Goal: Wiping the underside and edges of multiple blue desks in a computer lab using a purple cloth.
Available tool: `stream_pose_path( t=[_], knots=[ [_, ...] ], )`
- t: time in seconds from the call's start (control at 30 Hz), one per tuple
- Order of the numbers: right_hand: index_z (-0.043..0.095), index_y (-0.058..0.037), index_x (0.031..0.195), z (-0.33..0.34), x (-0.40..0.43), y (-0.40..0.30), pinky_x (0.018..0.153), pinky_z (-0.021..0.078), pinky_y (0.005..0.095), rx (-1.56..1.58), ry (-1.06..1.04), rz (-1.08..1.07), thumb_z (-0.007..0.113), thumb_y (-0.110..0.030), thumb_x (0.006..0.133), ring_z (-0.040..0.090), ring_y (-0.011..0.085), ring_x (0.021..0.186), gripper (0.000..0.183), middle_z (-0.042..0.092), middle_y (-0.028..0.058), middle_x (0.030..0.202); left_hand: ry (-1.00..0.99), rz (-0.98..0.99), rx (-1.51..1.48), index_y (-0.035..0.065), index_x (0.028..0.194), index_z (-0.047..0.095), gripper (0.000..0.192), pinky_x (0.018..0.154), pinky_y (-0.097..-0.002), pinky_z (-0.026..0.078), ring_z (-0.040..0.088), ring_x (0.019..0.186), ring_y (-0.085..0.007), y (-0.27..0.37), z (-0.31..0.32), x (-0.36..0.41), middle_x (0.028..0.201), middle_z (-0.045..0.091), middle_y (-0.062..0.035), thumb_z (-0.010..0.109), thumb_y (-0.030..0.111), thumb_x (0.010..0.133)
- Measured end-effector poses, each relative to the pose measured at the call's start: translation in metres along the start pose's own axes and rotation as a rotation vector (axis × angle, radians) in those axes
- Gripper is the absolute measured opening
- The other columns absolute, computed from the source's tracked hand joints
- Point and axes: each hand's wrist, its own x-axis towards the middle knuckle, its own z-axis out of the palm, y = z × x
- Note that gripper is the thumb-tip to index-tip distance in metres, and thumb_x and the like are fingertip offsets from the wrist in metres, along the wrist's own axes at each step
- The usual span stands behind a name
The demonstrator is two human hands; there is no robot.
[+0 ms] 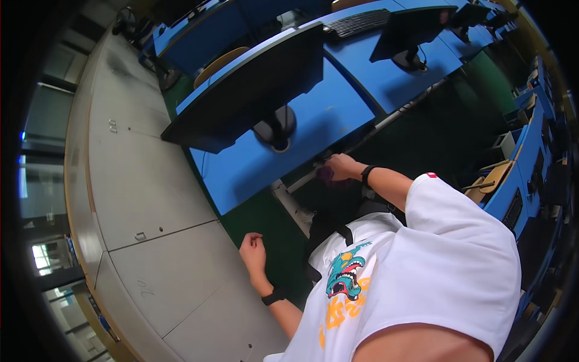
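My left hand [253,248] hangs beside the grey cabinets, fingers curled together with nothing visible in them. A black band [273,296] circles its wrist. Just off the near edge of a blue desk [337,97] is my right hand [340,167], its fingers closed on a dark purple, cloth-like item [325,173] that is partly hidden and hard to make out. This wrist wears a black band [367,175] too. On the desk stands a black monitor [253,90] on a round base [276,126], seen from above.
Grey cabinets [135,181] line the left side. Farther desks carry a black keyboard [359,23] and another monitor [409,31]. A wooden chair [495,177] stands by desks at the right. A pale floor rail [291,208] and cables lie below the desk edge, over dark green flooring [276,231].
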Motion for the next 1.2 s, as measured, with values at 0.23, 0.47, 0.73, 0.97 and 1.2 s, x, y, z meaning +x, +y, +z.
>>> stream_pose_path(
  t=[0.23, 0.47, 0.73, 0.97, 1.2],
  knots=[
    [0.065, -0.006, 0.098, -0.103, -0.087, 0.095, 0.075, 0.0506, 0.0326, 0.615, 0.589, 0.462, 0.075, -0.023, 0.063, 0.066, 0.0261, 0.084, 0.041, 0.067, 0.0154, 0.089, -0.201, 0.135, 0.024, 0.0012, 0.083, 0.063, 0.01, 0.051, -0.0271, 0.036, 0.041, 0.052, -0.0115, 0.092, 0.094, 0.001, 0.056, 0.044, -0.0068, 0.054, 0.003, 0.08],
    [0.06, -0.0015, 0.106, -0.139, -0.119, 0.155, 0.082, 0.0494, 0.0309, 1.208, 0.752, 0.392, 0.066, -0.024, 0.076, 0.063, 0.0202, 0.09, 0.037, 0.065, 0.0071, 0.098, -0.398, 0.196, 0.062, 0.0008, 0.084, 0.063, 0.01, 0.052, -0.025, 0.036, 0.042, 0.053, -0.0092, 0.15, 0.14, -0.002, 0.057, 0.046, -0.0039, 0.054, 0.002, 0.079],
    [0.046, -0.0079, 0.115, -0.131, -0.109, 0.137, 0.082, 0.047, 0.0355, 2.557, 0.407, -0.459, 0.051, -0.036, 0.091, 0.053, 0.0196, 0.092, 0.037, 0.055, 0.0073, 0.102, -0.438, 0.142, 0.075, 0.0019, 0.085, 0.062, 0.008, 0.055, -0.0252, 0.038, 0.044, 0.056, -0.0104, 0.133, 0.143, 0.012, 0.062, 0.049, -0.0042, 0.056, 0.001, 0.08],
    [0.048, -0.0092, 0.112, -0.176, -0.074, 0.067, 0.062, 0.0418, 0.0267, 2.852, -0.156, -0.656, 0.054, -0.032, 0.09, 0.044, 0.0175, 0.076, 0.032, 0.05, 0.0077, 0.103, -0.457, 0.188, 0.036, 0.004, 0.086, 0.059, 0.005, 0.054, -0.0254, 0.034, 0.039, 0.057, -0.0099, 0.122, 0.152, 0.066, 0.061, 0.042, -0.0015, 0.054, 0.004, 0.085],
    [0.048, -0.0019, 0.119, -0.149, -0.057, 0.079, 0.079, 0.0491, 0.0308, 2.086, 0.434, 0.345, 0.056, -0.026, 0.088, 0.058, 0.0192, 0.096, 0.04, 0.056, 0.0102, 0.113, -0.568, 0.162, -0.016, 0.0021, 0.087, 0.06, 0.008, 0.058, -0.0292, 0.04, 0.049, 0.059, -0.016, 0.111, 0.161, 0.096, 0.065, 0.053, -0.0076, 0.053, 0.004, 0.083]
  ],
)
